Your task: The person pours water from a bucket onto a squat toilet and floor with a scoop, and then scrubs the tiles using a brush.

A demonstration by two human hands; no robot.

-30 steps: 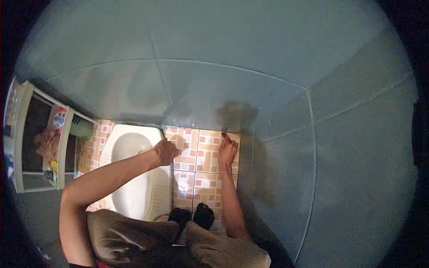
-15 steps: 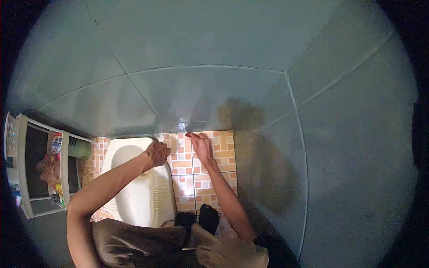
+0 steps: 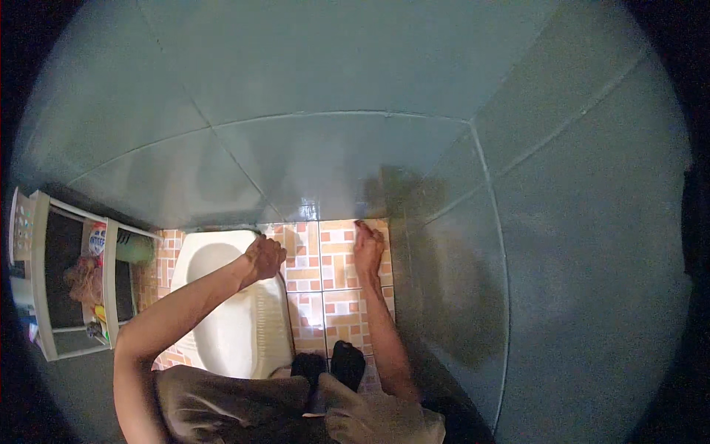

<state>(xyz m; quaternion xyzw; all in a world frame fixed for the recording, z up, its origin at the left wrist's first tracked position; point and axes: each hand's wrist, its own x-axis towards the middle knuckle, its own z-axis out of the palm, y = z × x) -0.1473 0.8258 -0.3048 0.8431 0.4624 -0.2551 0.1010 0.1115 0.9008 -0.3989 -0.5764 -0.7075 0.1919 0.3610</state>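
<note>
My left hand [image 3: 265,257] is closed in a loose fist at the far right rim of a cream squat toilet [image 3: 270,325]. Whether it grips anything is hidden by its curled fingers. Low by the foot of the grey-blue wall [image 3: 333,163], my right hand [image 3: 369,250] hovers over or rests on the patterned tile floor [image 3: 340,259], close to the right corner. Its fingers are bent together, with a dark reddish spot at the tips, too small to name.
On the left stands a white plastic rack [image 3: 112,274] holding bottles, a green container [image 3: 133,248] and a brownish tangled bundle [image 3: 85,280]. A wall [image 3: 592,244] rises on the right. My dark-covered feet [image 3: 346,362] are below, beside the toilet.
My right hand has slid to the right along the foot of the wall, from mid-floor toward the corner. The left hand has stayed nearly in place at the toilet rim.
</note>
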